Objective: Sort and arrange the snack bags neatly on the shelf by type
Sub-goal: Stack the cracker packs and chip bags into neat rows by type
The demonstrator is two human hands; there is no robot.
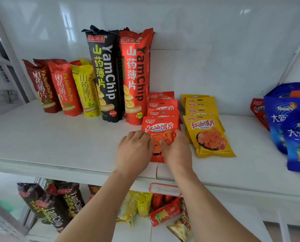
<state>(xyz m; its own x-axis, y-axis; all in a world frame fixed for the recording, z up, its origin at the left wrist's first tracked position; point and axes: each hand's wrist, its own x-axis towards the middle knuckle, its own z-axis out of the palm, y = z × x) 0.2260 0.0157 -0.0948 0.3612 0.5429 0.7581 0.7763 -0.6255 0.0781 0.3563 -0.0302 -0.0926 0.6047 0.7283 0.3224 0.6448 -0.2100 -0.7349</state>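
- Both hands rest on the front flat red foil snack bag (160, 127), which lies near the front edge of the white shelf board (58, 137), about in the middle.
- The left hand (134, 151) lies on the bag's left side with its fingers bent over the edge. The right hand (176, 149) covers the bag's right side, thumb pressed on the picture of chips. The fingers hide the bag's lower half, so I cannot tell how tight the hold is.
- The bag says "红油馍片" in white. More red bags like it (162, 103) sit in a row behind it, each one partly hidden.
- Just to the right lies a flat yellow foil bag (209, 135) with the same words, and a row of yellow ones (199, 103) behind it.
- At the back stand a tall black bag (105, 74) and a tall red bag (137, 75), both saying "YamChip" and "山药薄片".
- To their left lean three shorter bags, dark red (41, 86), red (65, 88) and yellow (85, 89), with "YaJunShiPin".
- Blue bags (289, 123) at the right edge of the shelf are cut off; only "大" is clear to read.
- The lower shelf (138, 231) holds mixed bags, partly hidden by the arms.
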